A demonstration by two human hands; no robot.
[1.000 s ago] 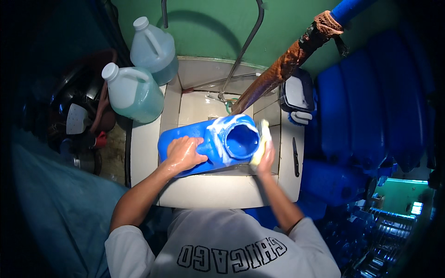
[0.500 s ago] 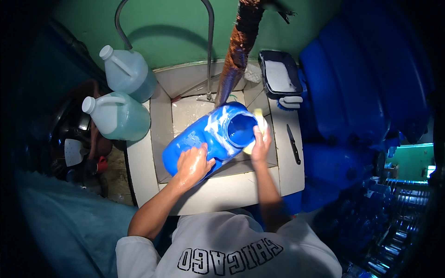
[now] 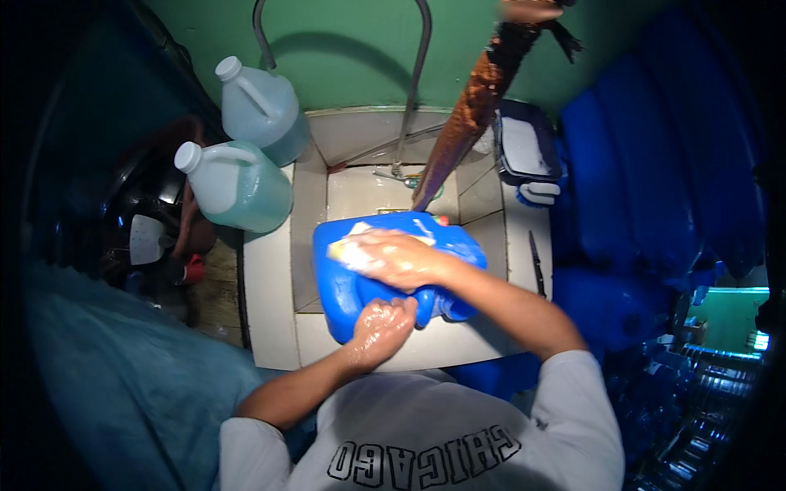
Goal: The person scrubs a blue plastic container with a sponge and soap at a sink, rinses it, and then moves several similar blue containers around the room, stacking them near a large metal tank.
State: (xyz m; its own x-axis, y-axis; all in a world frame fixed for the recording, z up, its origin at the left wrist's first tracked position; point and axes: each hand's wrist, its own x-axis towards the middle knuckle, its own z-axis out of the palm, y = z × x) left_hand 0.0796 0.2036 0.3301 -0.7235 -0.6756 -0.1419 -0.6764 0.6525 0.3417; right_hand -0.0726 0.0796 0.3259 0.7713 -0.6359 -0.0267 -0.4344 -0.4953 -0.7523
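A large blue plastic jug (image 3: 340, 288) lies across the near part of the tiled sink (image 3: 356, 192), white suds on its surface. My left hand (image 3: 383, 329) is closed around its handle on the near side, the skin wet and shiny. Pressed flat onto the jug's upper face, my right hand (image 3: 395, 257) holds a yellow sponge (image 3: 341, 252) with foam around it. Most of the sponge is hidden beneath the palm and fingers. The jug's mouth does not show from here.
Two jugs of bluish liquid (image 3: 233, 200) stand left of the sink. On the right ledge are a dark tub (image 3: 526, 147), a scrub brush (image 3: 538, 193) and a knife (image 3: 536, 263). A rusty post (image 3: 467, 114) slants over the sink, beside a grey hose (image 3: 418, 74).
The jug has been turned, so its mouth no longer faces me. My right hand moved the sponge from the mouth leftward onto the jug's side. My left hand shifted to the handle.
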